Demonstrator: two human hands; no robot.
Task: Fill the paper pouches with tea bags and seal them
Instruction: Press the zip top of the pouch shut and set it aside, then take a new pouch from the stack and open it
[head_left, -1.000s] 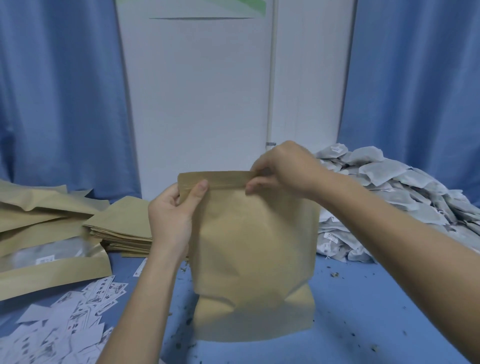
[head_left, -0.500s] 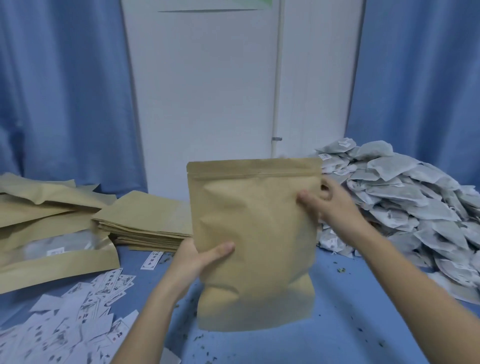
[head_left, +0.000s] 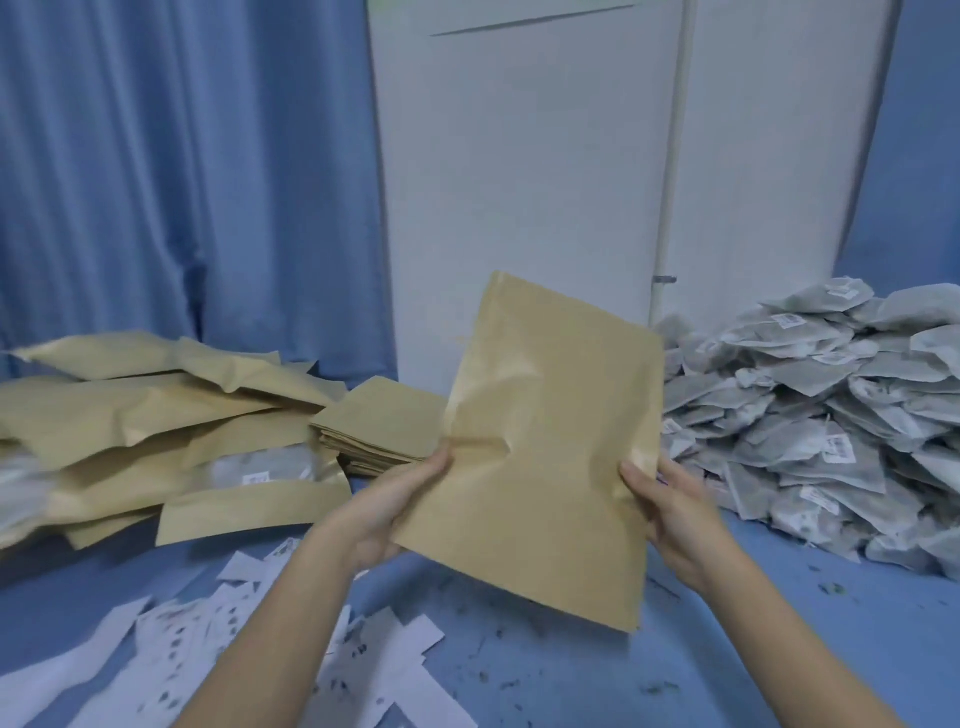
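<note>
Both hands, left hand (head_left: 400, 499) and right hand (head_left: 670, 512), grip a filled paper pouch (head_left: 550, 447) by its sides, tilted above the blue table (head_left: 779, 649). Squeezed this hard, the creased pouch could pop its seal or slip toward the stacked pouches (head_left: 171, 415) behind.

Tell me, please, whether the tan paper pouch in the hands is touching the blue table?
Apart. The head view shows the tan paper pouch tilted, its bottom edge above the blue table, held by both hands.
</note>
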